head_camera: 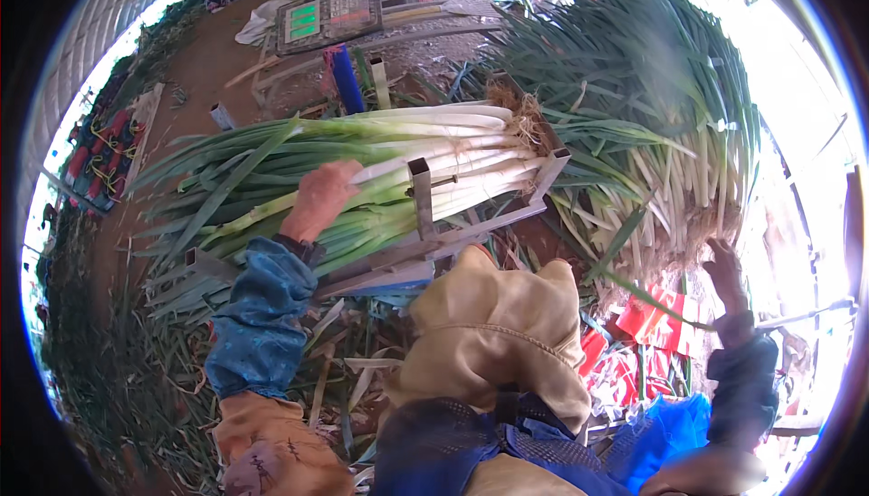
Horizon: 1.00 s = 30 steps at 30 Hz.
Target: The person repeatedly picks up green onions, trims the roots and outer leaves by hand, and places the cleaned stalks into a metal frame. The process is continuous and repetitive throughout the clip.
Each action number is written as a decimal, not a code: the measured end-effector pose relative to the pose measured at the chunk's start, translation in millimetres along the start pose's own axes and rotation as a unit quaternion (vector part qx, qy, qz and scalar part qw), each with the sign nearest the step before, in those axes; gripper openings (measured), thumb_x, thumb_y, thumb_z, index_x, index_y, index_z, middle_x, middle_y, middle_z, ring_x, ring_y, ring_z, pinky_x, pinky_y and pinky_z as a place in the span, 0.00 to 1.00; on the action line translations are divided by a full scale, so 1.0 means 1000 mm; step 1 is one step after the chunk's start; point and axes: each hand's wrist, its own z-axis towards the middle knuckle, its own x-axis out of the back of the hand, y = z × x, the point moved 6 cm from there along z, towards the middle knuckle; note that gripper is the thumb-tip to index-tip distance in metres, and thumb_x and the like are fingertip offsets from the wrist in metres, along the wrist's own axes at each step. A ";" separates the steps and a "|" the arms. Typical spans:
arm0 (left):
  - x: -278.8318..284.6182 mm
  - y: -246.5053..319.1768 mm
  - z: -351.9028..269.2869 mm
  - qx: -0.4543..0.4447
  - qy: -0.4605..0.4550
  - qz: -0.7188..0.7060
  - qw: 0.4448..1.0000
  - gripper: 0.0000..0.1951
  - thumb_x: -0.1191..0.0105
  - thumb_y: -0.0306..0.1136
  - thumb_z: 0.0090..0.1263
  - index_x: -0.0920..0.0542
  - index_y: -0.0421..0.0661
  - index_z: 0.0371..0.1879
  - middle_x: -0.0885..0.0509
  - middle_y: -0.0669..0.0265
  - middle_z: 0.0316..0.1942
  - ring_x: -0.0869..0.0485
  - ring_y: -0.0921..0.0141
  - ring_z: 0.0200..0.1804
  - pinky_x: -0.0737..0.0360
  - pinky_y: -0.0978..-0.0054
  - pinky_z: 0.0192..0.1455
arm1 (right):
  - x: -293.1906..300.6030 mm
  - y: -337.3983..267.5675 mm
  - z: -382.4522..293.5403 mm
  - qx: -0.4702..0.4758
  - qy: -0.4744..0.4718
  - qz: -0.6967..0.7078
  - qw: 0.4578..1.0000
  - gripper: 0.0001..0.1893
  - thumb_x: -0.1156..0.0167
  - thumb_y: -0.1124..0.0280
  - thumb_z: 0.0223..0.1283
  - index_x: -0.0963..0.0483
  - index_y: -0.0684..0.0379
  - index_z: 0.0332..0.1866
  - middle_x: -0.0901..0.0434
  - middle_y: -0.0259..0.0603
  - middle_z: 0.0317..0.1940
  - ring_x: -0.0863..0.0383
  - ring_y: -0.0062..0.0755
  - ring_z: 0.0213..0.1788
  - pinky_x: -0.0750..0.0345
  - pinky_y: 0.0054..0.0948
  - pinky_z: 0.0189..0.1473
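Observation:
A bundle of long green onions [468, 146] lies in a metal frame [424, 204], white stems and roots to the right, green leaves to the left. On top of the bundle my left hand [322, 197] is closed around a pale onion stalk [383, 170]. Far to the right, my right hand [726, 272] is beside the root ends of a large heap of green onions [679, 109]. Its fingers are apart and nothing shows in its grasp. A long loose leaf [652, 302] stretches from the heap towards my right cuff.
A scale with a lit green display [329, 17] stands beyond the frame. A blue upright post [346, 80] rises behind the bundle. Red plastic wrapping [662, 319] and blue plastic [669, 435] lie at right. Leaf scraps [156, 387] cover the ground at left.

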 end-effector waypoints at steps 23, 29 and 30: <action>-0.068 -0.034 0.139 -0.037 -0.145 0.160 0.976 0.35 0.36 0.37 0.56 0.34 0.43 0.63 0.28 0.53 0.56 0.27 0.51 0.57 0.29 0.54 0.60 | -0.103 -0.449 0.229 0.384 0.160 0.183 0.891 0.06 0.45 0.71 0.59 0.29 0.56 0.41 0.25 0.40 0.37 0.23 0.46 0.41 0.25 0.45 0.42; -0.089 -0.045 0.165 -0.036 -0.132 0.160 0.978 0.16 0.43 0.32 0.61 0.28 0.38 0.45 0.22 0.48 0.46 0.21 0.50 0.51 0.23 0.54 0.53 | -0.100 -0.463 0.227 0.389 0.183 0.103 0.897 0.06 0.48 0.74 0.58 0.27 0.56 0.40 0.23 0.39 0.37 0.21 0.39 0.44 0.24 0.42 0.43; -0.089 -0.045 0.167 -0.043 -0.113 0.177 0.977 0.14 0.44 0.31 0.61 0.27 0.38 0.43 0.21 0.49 0.43 0.20 0.51 0.49 0.22 0.55 0.51 | -0.100 -0.465 0.230 0.390 0.163 0.079 0.903 0.07 0.48 0.74 0.58 0.26 0.56 0.40 0.23 0.39 0.38 0.20 0.39 0.44 0.24 0.41 0.43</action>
